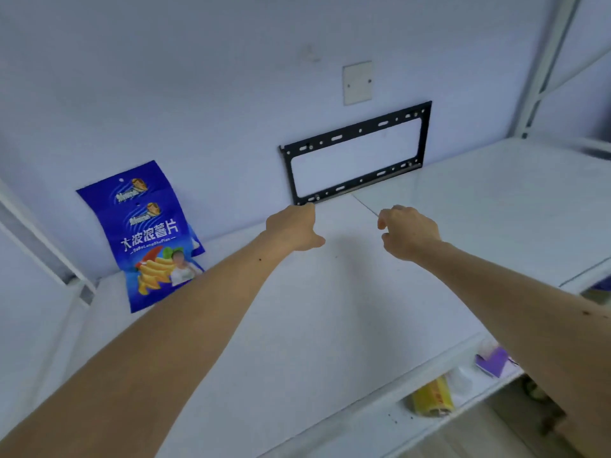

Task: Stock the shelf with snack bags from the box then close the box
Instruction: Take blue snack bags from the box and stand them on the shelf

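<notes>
Your two forearms reach out over the flat white shelf board (pixel 297 325), and both hands carry nothing: your left hand (pixel 292 228) hangs with fingers curled downward, your right hand (pixel 408 231) has fingers loosely bent, neither pinching a bag. Well to the left of your left hand, a blue printed snack bag (pixel 152 239) leans upright against the pale wall, another blue one partly hidden behind it. Stocking looks barely begun; the box is out of view, so you still have bags to fetch and flaps to close.
</notes>
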